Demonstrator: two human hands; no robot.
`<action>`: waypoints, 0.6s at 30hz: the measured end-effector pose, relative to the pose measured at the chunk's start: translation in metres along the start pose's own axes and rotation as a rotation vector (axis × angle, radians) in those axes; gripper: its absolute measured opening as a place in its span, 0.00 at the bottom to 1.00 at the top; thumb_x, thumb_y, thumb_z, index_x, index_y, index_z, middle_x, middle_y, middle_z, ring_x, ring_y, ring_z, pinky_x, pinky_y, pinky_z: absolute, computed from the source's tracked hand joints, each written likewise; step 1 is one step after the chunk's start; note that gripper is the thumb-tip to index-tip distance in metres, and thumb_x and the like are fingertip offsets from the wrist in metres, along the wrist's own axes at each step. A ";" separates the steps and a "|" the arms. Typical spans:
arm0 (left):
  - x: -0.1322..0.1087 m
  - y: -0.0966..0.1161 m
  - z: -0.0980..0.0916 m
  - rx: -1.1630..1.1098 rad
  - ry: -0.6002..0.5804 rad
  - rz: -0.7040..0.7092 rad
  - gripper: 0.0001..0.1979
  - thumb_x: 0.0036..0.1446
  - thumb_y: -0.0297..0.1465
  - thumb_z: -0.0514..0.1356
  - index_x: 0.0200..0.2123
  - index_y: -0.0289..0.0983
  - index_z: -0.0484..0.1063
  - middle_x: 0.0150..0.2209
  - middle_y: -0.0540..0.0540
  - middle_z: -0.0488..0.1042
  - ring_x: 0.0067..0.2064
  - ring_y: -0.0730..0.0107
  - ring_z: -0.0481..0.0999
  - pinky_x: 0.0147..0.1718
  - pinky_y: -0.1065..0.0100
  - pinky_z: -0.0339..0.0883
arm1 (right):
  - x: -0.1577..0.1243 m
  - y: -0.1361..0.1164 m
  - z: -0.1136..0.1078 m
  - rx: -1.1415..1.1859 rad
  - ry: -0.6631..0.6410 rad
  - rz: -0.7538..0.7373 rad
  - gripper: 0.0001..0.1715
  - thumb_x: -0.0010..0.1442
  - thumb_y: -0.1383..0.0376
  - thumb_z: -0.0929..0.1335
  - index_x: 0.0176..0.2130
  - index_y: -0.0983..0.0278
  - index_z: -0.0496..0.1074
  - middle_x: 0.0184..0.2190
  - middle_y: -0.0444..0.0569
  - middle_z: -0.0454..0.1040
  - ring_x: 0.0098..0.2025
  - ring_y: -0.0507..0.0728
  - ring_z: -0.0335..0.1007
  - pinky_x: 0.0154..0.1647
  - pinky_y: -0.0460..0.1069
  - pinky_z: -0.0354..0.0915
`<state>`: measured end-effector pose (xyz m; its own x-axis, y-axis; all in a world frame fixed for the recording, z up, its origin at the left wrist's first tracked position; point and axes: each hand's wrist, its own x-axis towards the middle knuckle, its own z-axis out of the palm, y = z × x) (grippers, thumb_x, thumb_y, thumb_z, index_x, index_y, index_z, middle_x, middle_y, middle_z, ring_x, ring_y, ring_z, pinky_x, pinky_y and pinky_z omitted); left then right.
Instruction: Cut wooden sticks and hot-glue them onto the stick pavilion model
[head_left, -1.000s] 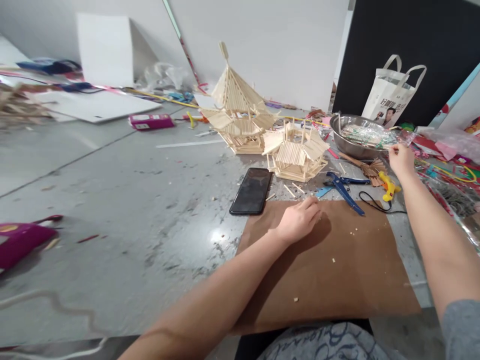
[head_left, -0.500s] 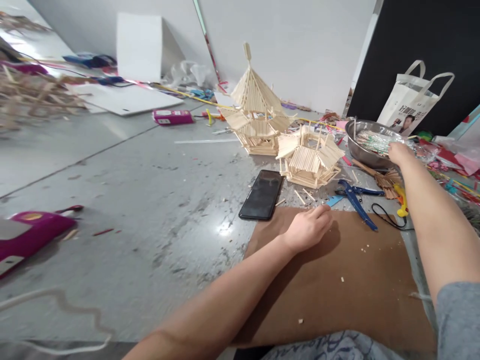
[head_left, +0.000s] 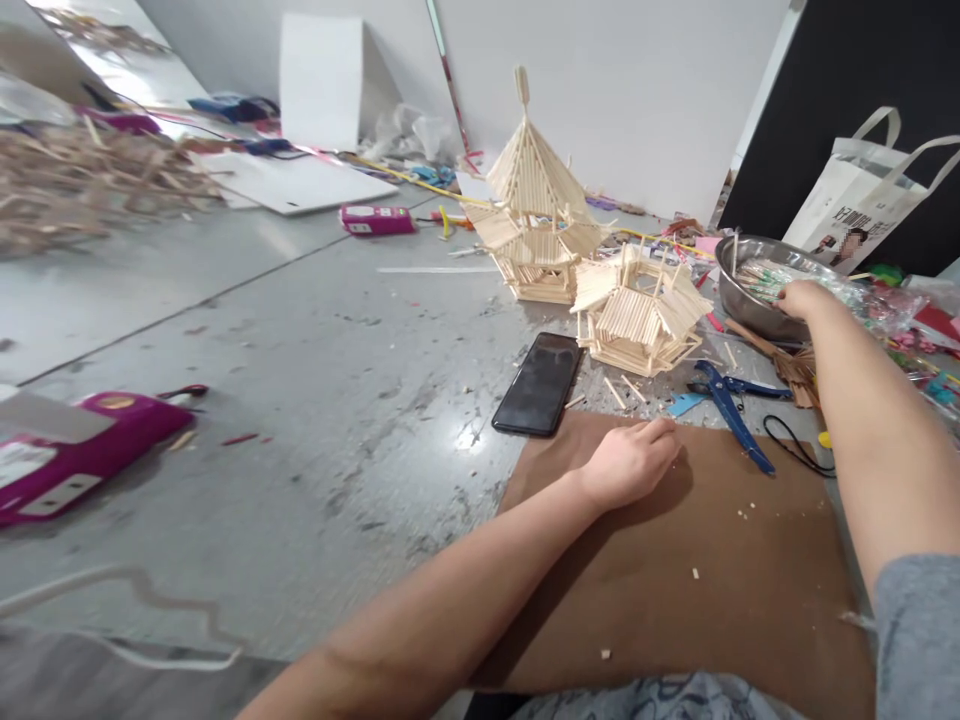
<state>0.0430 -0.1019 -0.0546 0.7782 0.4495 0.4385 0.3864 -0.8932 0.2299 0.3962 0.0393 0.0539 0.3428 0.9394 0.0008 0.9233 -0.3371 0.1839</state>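
Observation:
My left hand [head_left: 634, 463] rests on the brown board [head_left: 757, 590] with its fingers curled together; whether anything is between them is hidden. To the right, my right hand [head_left: 806, 300] reaches over the rim of a steel bowl [head_left: 752, 306]. Its fingers are bent against thin sticks in clear wrapping [head_left: 766, 280], and what they grip cannot be made out. Beyond the left hand stands a small stick-built pavilion [head_left: 637, 315], open at the top. Behind it is a taller stick pagoda [head_left: 536, 220] with a pointed roof. Blue cutters [head_left: 731, 410] lie between my hands.
A black phone [head_left: 538, 385] lies left of the board. Two purple boxy devices, one near [head_left: 97, 455] and one far [head_left: 377, 220], are on the floor. A white bag [head_left: 859, 210] stands behind the bowl. Offcuts, a black cord loop [head_left: 795, 445] and plastic wrapping surround the work area.
The view has swung left, so most things sit farther right in the picture. My right hand stays at the bowl, its fingers lower among the sticks. My left hand keeps its place on the board.

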 end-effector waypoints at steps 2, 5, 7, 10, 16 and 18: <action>0.000 -0.001 0.001 -0.012 0.003 0.005 0.14 0.60 0.31 0.44 0.35 0.36 0.69 0.41 0.44 0.70 0.36 0.76 0.72 0.33 0.74 0.68 | 0.002 -0.004 -0.003 -0.017 -0.027 0.075 0.19 0.49 0.64 0.67 0.41 0.71 0.73 0.43 0.64 0.71 0.45 0.63 0.67 0.43 0.54 0.61; 0.000 -0.001 0.002 -0.025 -0.002 0.010 0.15 0.60 0.31 0.44 0.35 0.36 0.69 0.40 0.44 0.70 0.36 0.76 0.72 0.33 0.74 0.67 | 0.000 -0.007 -0.007 -0.007 -0.009 0.139 0.21 0.49 0.67 0.67 0.43 0.73 0.72 0.47 0.67 0.69 0.46 0.63 0.66 0.43 0.54 0.59; 0.000 -0.001 0.002 -0.032 -0.007 0.010 0.15 0.60 0.31 0.44 0.35 0.36 0.69 0.39 0.44 0.70 0.35 0.76 0.71 0.32 0.74 0.67 | -0.003 -0.009 -0.011 0.017 0.026 0.157 0.22 0.50 0.68 0.66 0.44 0.75 0.71 0.48 0.69 0.67 0.47 0.64 0.64 0.44 0.55 0.58; 0.000 -0.001 0.002 -0.040 -0.018 0.003 0.15 0.60 0.31 0.44 0.34 0.36 0.69 0.38 0.44 0.71 0.35 0.76 0.71 0.32 0.74 0.67 | -0.013 -0.011 -0.019 0.076 0.090 0.174 0.20 0.49 0.71 0.65 0.44 0.77 0.71 0.46 0.72 0.67 0.49 0.66 0.62 0.44 0.56 0.55; 0.002 0.000 0.001 -0.058 -0.016 -0.013 0.15 0.60 0.32 0.44 0.34 0.37 0.69 0.36 0.44 0.71 0.35 0.75 0.71 0.33 0.74 0.66 | -0.043 -0.007 -0.030 0.313 0.362 0.194 0.19 0.58 0.68 0.58 0.44 0.77 0.68 0.44 0.75 0.66 0.49 0.67 0.61 0.44 0.58 0.53; 0.002 0.001 0.000 -0.061 -0.006 -0.021 0.14 0.60 0.32 0.45 0.34 0.37 0.69 0.36 0.44 0.71 0.35 0.75 0.71 0.33 0.73 0.66 | -0.058 -0.010 -0.026 0.419 0.434 0.100 0.22 0.61 0.66 0.52 0.45 0.76 0.64 0.42 0.74 0.67 0.45 0.63 0.63 0.42 0.56 0.56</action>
<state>0.0448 -0.1016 -0.0539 0.7733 0.4677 0.4281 0.3717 -0.8814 0.2915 0.3629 -0.0103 0.0779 0.4112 0.8117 0.4147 0.9099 -0.3384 -0.2399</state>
